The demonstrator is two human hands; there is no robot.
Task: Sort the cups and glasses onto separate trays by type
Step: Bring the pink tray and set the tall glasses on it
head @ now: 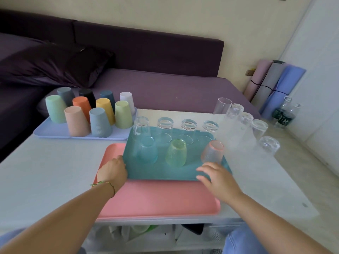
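Head view — left fingers [119, 159] grip teal tray [161, 171], right fingers [204, 169] spread loosely over it.

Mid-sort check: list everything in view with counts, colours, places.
plastic cups: ten, mixed colours, upside down on pale blue tray, rear left
clear glasses: four, back row of teal tray
tinted glasses: three, blue, yellow, pink, front row of teal tray
tall clear glasses: five, table's right side
pink tray: one, under teal tray, front
rolled mats: three, pink, grey, blue, by wall
bottles: about two, clear, floor right
sofa: one, purple, behind table
left hand: grips teal tray's left edge
right hand: fingers rest on its near edge
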